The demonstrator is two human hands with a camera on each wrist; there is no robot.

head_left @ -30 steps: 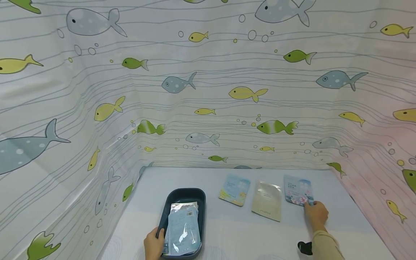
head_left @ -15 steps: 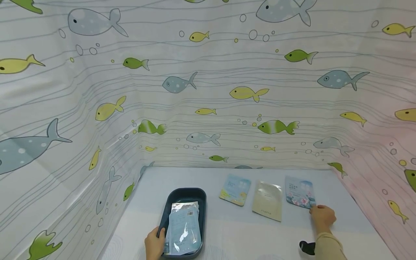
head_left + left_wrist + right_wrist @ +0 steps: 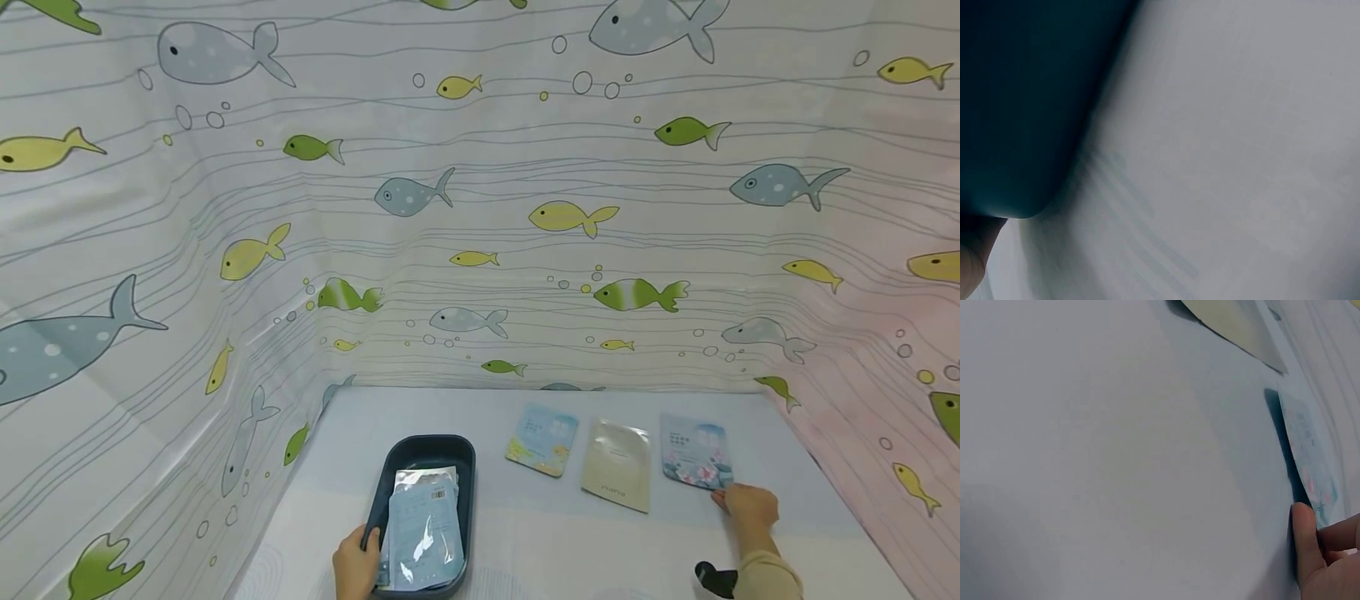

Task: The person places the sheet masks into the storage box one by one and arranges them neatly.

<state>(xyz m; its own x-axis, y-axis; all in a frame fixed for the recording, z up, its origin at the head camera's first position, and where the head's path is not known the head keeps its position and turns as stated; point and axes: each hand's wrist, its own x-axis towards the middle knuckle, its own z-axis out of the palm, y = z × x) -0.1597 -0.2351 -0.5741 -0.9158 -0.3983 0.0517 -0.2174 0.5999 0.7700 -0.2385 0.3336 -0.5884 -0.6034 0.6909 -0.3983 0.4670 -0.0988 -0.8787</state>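
My left hand (image 3: 356, 565) grips the near left rim of a dark blue tray (image 3: 429, 452). Several light blue and silver packets (image 3: 424, 533) are piled in it. In the left wrist view the tray's dark wall (image 3: 1029, 106) fills the upper left, with a bit of my hand at the lower left. At the far right, my right hand (image 3: 752, 507) pinches the near right corner of a blue floral sheet mask packet (image 3: 697, 450) between thumb and finger. The right wrist view has this packet (image 3: 1307, 456) slightly tilted, its shadow beside it.
Left of the floral packet lie a pale gold packet (image 3: 617, 465) and a blue-and-yellow packet (image 3: 542, 438), in a row on the white table (image 3: 540, 533). Fish-printed cloth (image 3: 480, 292) encloses the table's back and sides. A black object (image 3: 714, 578) sits by my right sleeve.
My right hand has shifted right and slightly nearer, and the floral packet has moved slightly the same way. The left hand and tray have stayed in place.
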